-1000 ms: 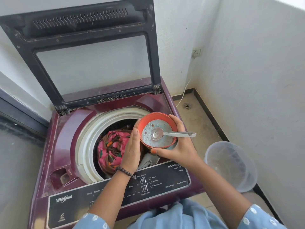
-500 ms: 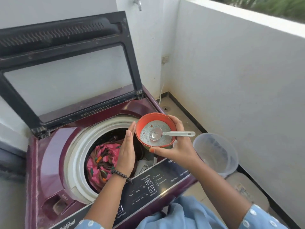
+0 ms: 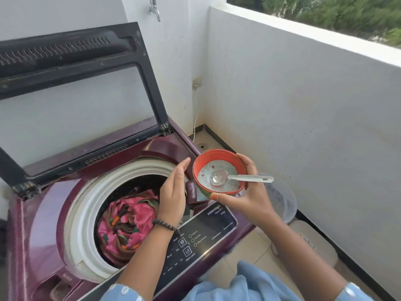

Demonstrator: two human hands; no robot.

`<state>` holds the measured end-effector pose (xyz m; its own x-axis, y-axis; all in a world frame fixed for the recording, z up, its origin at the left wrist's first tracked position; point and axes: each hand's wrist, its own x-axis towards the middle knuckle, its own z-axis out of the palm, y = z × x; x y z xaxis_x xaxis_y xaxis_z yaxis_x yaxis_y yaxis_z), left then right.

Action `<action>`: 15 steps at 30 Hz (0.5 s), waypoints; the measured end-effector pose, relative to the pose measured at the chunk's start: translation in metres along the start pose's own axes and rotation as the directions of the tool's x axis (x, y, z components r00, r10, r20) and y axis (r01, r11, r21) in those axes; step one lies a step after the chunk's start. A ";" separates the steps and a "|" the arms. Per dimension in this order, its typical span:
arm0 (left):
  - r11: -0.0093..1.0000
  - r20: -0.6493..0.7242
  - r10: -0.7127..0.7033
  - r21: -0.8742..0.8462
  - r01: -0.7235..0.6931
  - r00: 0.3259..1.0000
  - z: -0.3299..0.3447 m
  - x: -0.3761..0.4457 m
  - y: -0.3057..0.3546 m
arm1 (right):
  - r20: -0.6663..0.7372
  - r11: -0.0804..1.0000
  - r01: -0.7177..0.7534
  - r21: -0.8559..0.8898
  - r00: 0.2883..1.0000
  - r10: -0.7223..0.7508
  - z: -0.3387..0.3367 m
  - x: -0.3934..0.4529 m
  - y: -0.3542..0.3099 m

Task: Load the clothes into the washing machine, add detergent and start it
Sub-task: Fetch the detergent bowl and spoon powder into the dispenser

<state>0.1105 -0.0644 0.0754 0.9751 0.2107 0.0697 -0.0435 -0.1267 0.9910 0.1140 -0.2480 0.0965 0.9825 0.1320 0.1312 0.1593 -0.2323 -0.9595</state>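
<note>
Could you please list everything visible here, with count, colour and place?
washing machine: one, maroon, left, lid raised.
clothes: a bundle, pink and brown, in the drum.
bowl: one, orange, detergent powder inside, held above the machine's right side.
spoon: one, metal, resting in the bowl.
bucket: one, clear plastic, on the floor right of the machine.
tap: one, metal, on the wall at top.
left hand: one, flat, beside the bowl, over the drum.
right hand: one, holds the bowl.

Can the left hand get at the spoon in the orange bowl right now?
Probably yes: the left hand is open beside the orange bowl, and the spoon lies uncovered on the powder.
</note>
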 end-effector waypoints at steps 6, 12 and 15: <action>0.981 -0.183 0.151 0.147 -0.125 0.971 0.016 -0.002 0.020 | 0.028 0.999 0.036 0.020 0.999 -0.036 -0.020 0.004 -0.002; 0.974 -0.197 0.176 0.178 -0.141 0.965 0.056 -0.007 0.028 | -0.008 0.999 0.034 0.036 0.999 -0.034 -0.060 -0.002 0.003; 0.983 -0.185 0.159 0.124 -0.138 0.970 0.084 -0.012 0.037 | -0.033 0.999 0.028 0.030 0.999 -0.027 -0.089 -0.005 0.007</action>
<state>0.1155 -0.1531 0.1013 0.8983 0.3636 0.2466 -0.1499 -0.2739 0.9500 0.1189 -0.3362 0.1111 0.9805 0.1063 0.1650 0.1836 -0.1996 -0.9625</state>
